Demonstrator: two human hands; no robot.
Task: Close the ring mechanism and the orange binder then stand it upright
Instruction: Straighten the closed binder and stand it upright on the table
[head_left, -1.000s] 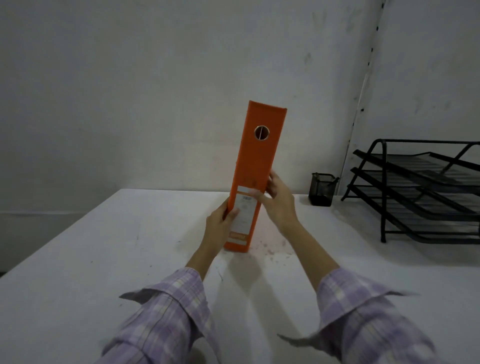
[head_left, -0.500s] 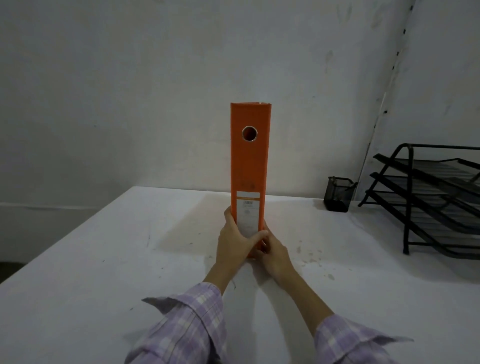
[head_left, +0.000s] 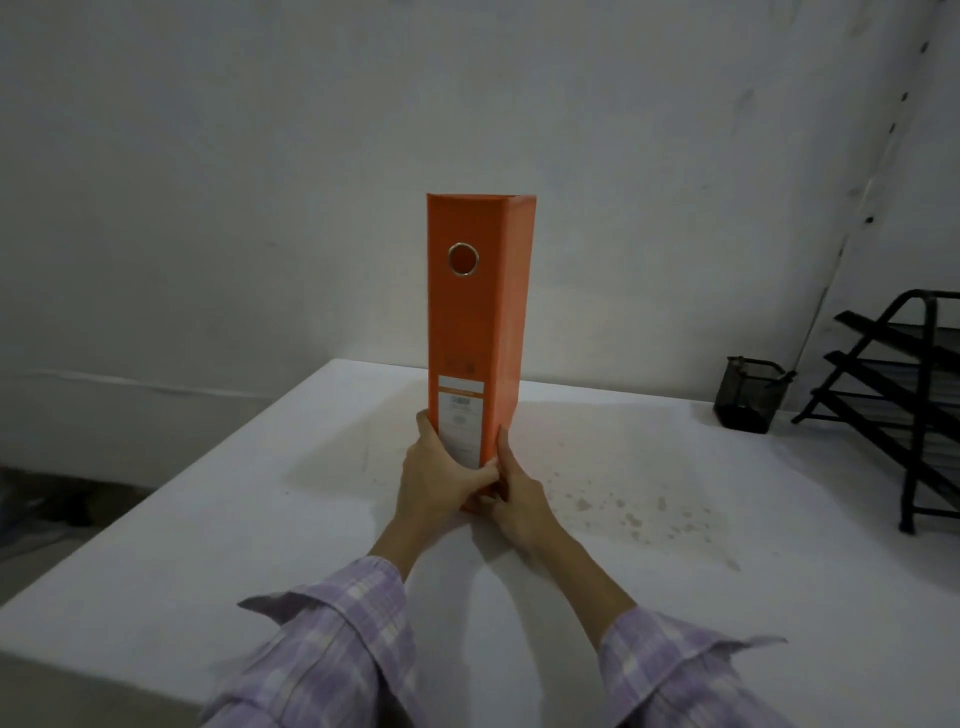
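— Between the two hands, what stands on the desk (head_left: 208, 519)?

— Going left to right: the left hand (head_left: 439, 475) wraps the lower left edge of the orange binder (head_left: 475, 322), thumb up along the side and fingers curled across the bottom of the spine. The binder rises straight above both hands, shut, spine with its label and round finger hole facing the person. The right hand (head_left: 514, 493) presses flat against the binder's lower right side, fingers together.

— And farther right of that hand?

— A small black mesh cup (head_left: 750, 392), then a black tiered tray rack (head_left: 914, 395), both well apart from the binder.

— How much of the job remains?

— The covers are closed and it looks upright on its bottom edge. The rings are hidden inside, so I cannot tell their state. I judge only the letting go is left.
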